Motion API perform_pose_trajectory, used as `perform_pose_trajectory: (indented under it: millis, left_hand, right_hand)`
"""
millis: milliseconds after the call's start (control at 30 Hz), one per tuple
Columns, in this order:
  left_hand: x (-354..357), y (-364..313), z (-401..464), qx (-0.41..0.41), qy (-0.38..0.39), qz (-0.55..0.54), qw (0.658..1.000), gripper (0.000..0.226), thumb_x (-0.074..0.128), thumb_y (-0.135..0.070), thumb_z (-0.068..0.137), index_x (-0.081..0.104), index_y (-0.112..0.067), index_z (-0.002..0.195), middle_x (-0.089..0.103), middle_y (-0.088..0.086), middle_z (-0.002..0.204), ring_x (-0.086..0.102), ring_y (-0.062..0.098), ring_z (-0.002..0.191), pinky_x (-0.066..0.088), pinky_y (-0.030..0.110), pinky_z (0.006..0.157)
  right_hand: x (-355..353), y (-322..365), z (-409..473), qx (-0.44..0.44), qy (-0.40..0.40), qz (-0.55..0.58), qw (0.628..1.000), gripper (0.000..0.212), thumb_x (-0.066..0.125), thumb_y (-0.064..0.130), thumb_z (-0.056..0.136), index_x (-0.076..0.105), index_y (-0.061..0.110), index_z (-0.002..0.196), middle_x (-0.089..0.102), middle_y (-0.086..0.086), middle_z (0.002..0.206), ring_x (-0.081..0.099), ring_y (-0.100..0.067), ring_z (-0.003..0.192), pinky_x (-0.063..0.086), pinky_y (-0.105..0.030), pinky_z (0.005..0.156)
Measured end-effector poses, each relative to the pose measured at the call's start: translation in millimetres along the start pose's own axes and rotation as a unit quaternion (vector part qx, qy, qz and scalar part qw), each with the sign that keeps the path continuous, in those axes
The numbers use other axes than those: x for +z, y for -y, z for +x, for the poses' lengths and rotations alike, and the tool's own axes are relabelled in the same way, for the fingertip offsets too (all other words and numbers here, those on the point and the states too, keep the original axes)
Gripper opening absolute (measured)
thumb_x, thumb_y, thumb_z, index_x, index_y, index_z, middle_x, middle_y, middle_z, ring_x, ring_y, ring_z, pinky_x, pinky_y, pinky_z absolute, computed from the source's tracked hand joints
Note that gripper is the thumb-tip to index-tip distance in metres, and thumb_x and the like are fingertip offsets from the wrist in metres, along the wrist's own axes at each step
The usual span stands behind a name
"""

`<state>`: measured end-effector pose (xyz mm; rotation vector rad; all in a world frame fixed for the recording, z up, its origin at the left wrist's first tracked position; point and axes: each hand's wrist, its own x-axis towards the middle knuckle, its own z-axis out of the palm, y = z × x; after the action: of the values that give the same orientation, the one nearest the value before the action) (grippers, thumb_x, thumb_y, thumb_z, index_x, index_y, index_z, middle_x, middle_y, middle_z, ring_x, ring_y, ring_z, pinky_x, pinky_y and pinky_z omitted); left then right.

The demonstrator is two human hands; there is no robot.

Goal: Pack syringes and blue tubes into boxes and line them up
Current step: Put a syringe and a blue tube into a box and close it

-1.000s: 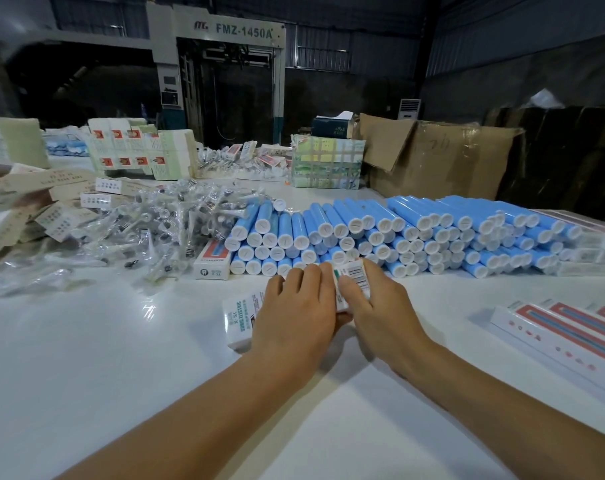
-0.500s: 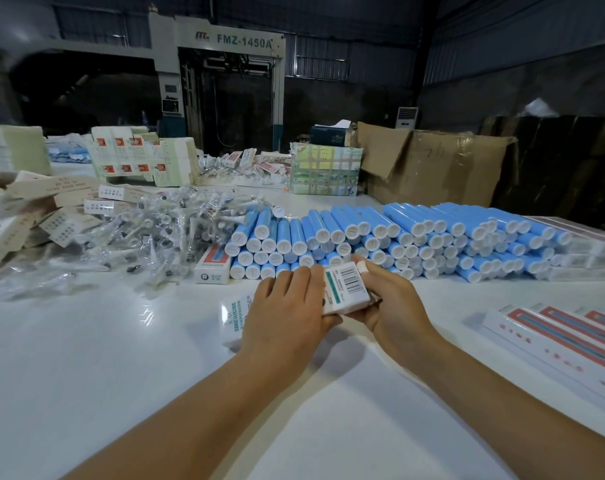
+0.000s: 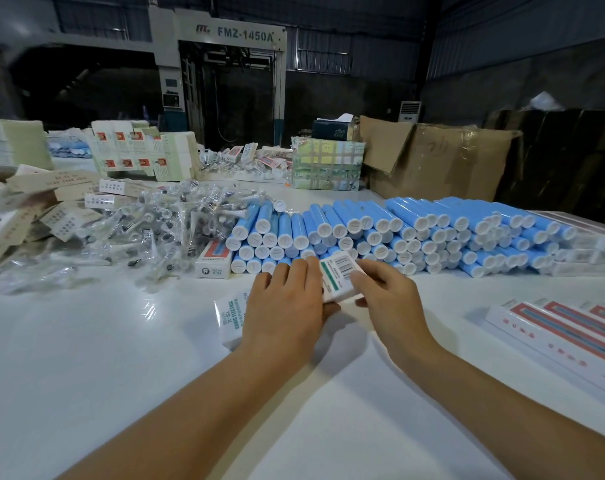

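A long white box [image 3: 230, 317] lies across the white table [image 3: 86, 358] in front of me. My left hand [image 3: 287, 306] covers its middle, fingers curled over it. My right hand [image 3: 387, 299] grips its right end, where the barcoded flap [image 3: 339, 271] faces up. Behind the hands stretches a stacked heap of blue tubes [image 3: 398, 230] with white caps. A pile of syringes in clear wrappers [image 3: 148, 226] spreads to the left of the tubes.
A closed box [image 3: 213, 262] lies against the tube heap's left end. Packed boxes [image 3: 564, 337] sit in a row at the right. Flat carton blanks [image 3: 34, 209] pile at the far left. Cardboard cartons [image 3: 443, 161] and a machine stand behind.
The box's right end was lifted a little off the table and its barcoded flap turned up toward me; both hands stayed on it.
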<state>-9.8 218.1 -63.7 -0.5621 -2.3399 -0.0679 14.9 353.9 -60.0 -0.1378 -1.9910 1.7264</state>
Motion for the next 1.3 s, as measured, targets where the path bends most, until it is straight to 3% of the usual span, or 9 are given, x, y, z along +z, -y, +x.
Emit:
perform_pose_trajectory:
  millis: [100, 167, 300, 433, 633, 833, 967, 1167, 1300]
  left_hand:
    - [0.1, 0.6, 0.1, -0.018, 0.028, 0.001, 0.999, 0.069, 0.054, -0.056, 0.086, 0.046, -0.006, 0.133, 0.058, 0.006, 0.114, 0.056, 0.024, 0.1, 0.042, 0.035, 0.08]
    - [-0.7, 1.3, -0.9, -0.016, 0.036, 0.01, 0.999, 0.069, 0.058, -0.057, 0.083, 0.051, -0.006, 0.129, 0.061, 0.006, 0.108, 0.058, 0.023, 0.095, 0.044, 0.034, 0.077]
    - [2.3, -0.2, -1.3, -0.012, 0.038, 0.011, 0.999, 0.072, 0.052, -0.058, 0.086, 0.043, -0.006, 0.135, 0.056, 0.006, 0.117, 0.054, 0.022, 0.103, 0.041, 0.034, 0.082]
    - [8.6, 5.0, 1.2, -0.021, 0.033, 0.008, 0.999, 0.07, 0.035, -0.059, 0.093, 0.023, -0.01, 0.142, 0.044, 0.002, 0.129, 0.043, 0.021, 0.115, 0.033, 0.032, 0.089]
    - [3.4, 1.5, -1.5, 0.02, 0.031, 0.039, 0.999, 0.072, 0.047, -0.061, 0.087, 0.045, -0.008, 0.135, 0.057, 0.003, 0.114, 0.055, 0.021, 0.1, 0.041, 0.033, 0.08]
    - [14.0, 2.0, 0.7, 0.023, 0.056, 0.011, 0.998, 0.069, 0.034, -0.058, 0.093, 0.02, -0.01, 0.141, 0.041, 0.003, 0.129, 0.04, 0.022, 0.114, 0.031, 0.034, 0.088]
    - [2.9, 13.7, 10.3, -0.027, 0.029, -0.169, 0.985, 0.056, 0.045, -0.053, 0.09, 0.034, -0.02, 0.134, 0.045, -0.005, 0.114, 0.043, 0.015, 0.102, 0.029, 0.027, 0.077]
    - [-23.3, 11.8, 12.1, -0.036, -0.011, -0.59, 0.807, 0.025, 0.051, -0.046, 0.086, 0.052, -0.035, 0.108, 0.058, -0.008, 0.097, 0.056, 0.007, 0.091, 0.046, 0.02, 0.075]
    - [-32.7, 10.8, 20.2, -0.228, -0.004, -0.817, 0.529, 0.036, 0.052, -0.05, 0.082, 0.061, -0.023, 0.104, 0.073, -0.005, 0.087, 0.07, 0.012, 0.083, 0.057, 0.029, 0.065]
  right_hand:
    - [-0.1, -1.2, -3.3, -0.036, -0.061, -0.025, 0.997, 0.008, 0.069, 0.018, 0.085, 0.064, 0.016, 0.08, 0.068, 0.004, 0.078, 0.062, 0.001, 0.068, 0.044, -0.01, 0.054]
    - [3.9, -1.9, -5.5, -0.053, -0.078, -0.035, 0.995, 0.012, 0.069, 0.014, 0.085, 0.063, 0.012, 0.075, 0.066, 0.004, 0.072, 0.06, 0.002, 0.062, 0.043, -0.009, 0.051]
    - [9.4, -5.6, -7.4, -0.064, -0.09, -0.055, 0.992, 0.013, 0.067, 0.01, 0.086, 0.064, 0.008, 0.074, 0.066, -0.005, 0.08, 0.06, -0.014, 0.072, 0.046, -0.016, 0.059]
    - [8.2, -5.4, -6.5, -0.066, -0.06, -0.049, 0.995, 0.01, 0.066, 0.012, 0.087, 0.063, 0.017, 0.078, 0.065, -0.005, 0.087, 0.056, -0.006, 0.07, 0.045, -0.013, 0.06]
    - [7.3, -4.3, -0.8, -0.044, -0.04, -0.017, 0.998, 0.018, 0.061, 0.01, 0.089, 0.063, 0.028, 0.087, 0.064, -0.006, 0.099, 0.06, -0.013, 0.082, 0.05, -0.017, 0.068]
    - [9.0, -5.1, -1.4, -0.018, -0.017, -0.023, 0.999, 0.025, 0.06, 0.008, 0.09, 0.063, 0.031, 0.081, 0.064, -0.004, 0.101, 0.063, -0.013, 0.087, 0.053, -0.029, 0.079]
    - [7.9, 5.3, 1.0, -0.071, -0.012, 0.027, 0.997, 0.013, 0.055, 0.026, 0.095, 0.063, 0.035, 0.098, 0.062, 0.0, 0.107, 0.057, -0.003, 0.083, 0.044, -0.023, 0.077]
    - [11.3, 6.3, -5.8, -0.149, 0.096, 0.024, 0.984, 0.058, 0.053, 0.056, 0.077, 0.035, 0.046, 0.131, 0.054, 0.012, 0.117, 0.053, 0.004, 0.098, 0.043, -0.012, 0.076]
    - [19.8, 2.0, -13.3, -0.158, 0.186, -0.12, 0.962, 0.074, 0.058, 0.054, 0.075, 0.011, 0.063, 0.131, 0.042, 0.016, 0.12, 0.042, 0.005, 0.112, 0.042, -0.023, 0.094]
